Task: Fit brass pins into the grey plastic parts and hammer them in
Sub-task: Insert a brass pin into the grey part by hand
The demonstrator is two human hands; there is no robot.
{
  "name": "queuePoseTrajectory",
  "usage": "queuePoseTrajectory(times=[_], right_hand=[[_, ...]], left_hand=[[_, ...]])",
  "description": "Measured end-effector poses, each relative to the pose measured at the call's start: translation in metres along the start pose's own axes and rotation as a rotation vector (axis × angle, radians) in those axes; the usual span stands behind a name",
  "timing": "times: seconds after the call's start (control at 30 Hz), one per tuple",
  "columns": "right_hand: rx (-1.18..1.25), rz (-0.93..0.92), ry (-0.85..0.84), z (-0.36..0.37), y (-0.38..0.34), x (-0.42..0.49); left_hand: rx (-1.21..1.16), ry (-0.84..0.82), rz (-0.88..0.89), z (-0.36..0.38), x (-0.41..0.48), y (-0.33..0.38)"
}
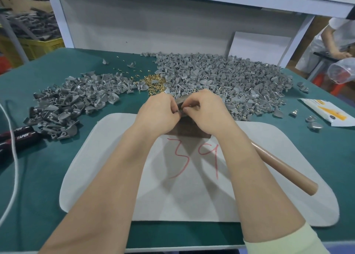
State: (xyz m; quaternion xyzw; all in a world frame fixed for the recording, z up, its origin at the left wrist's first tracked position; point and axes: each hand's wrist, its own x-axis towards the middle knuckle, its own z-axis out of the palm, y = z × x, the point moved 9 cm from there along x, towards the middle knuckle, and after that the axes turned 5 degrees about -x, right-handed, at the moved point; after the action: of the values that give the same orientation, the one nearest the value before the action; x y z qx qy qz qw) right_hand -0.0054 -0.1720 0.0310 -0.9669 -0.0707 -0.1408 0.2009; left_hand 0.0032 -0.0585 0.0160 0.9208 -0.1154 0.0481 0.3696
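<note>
The left hand (157, 113) and the right hand (208, 109) meet at the far edge of the white mat (107, 157), above a dark brown block (185, 131). The fingers of both hands are curled. Thumbs and fingertips are pressed together on 1 small grey plastic part (180, 110), held between the 2 hands. Whether a pin sits between the right fingertips cannot be determined, because the fingers cover that spot.

The loose brass pins (153, 82) lie in a heap on the green table (57, 177), just beyond the left hand. They lie between 2 heaps of grey parts: the large heap (221, 75) behind and right of the hands, and the smaller heap (73, 100) to the left.

The wooden hammer handle (284, 172) lies on the mat and passes under the right forearm; neither hand touches it. Red handwritten digits (192, 157) mark the mat. Black grips printed TAPER (21, 136) and a white cord (13, 157) lie at the left edge. A white and yellow packet (326, 111) lies at the right.
</note>
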Motion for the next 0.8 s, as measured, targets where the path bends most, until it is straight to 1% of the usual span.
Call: queuePoseTrajectory(times=[0.13,0.23,0.33,0.47,0.67,0.73,0.8], right_hand=[[0.085,0.074,0.039,-0.002,0.005,0.000],[0.122,0.095,0.021,-0.002,0.005,-0.001],[0.070,0.061,0.001,0.000,0.002,0.000],[-0.017,0.036,0.014,0.001,-0.002,0.000],[-0.154,-0.048,0.009,0.005,-0.013,-0.001],[-0.129,-0.042,0.046,-0.001,-0.012,-0.001],[-0.009,0.007,0.094,-0.010,-0.005,-0.001]], left_hand=[[0.005,0.001,-0.002,0.000,0.000,-0.001],[0.000,0.003,-0.007,0.000,0.000,-0.001],[-0.005,-0.001,-0.005,0.001,0.000,0.000],[-0.013,-0.002,-0.005,0.000,-0.001,0.001],[-0.004,-0.003,-0.006,0.000,-0.001,0.001],[-0.007,-0.003,-0.008,0.000,-0.001,0.001],[-0.004,-0.001,-0.010,0.000,-0.001,0.000]])
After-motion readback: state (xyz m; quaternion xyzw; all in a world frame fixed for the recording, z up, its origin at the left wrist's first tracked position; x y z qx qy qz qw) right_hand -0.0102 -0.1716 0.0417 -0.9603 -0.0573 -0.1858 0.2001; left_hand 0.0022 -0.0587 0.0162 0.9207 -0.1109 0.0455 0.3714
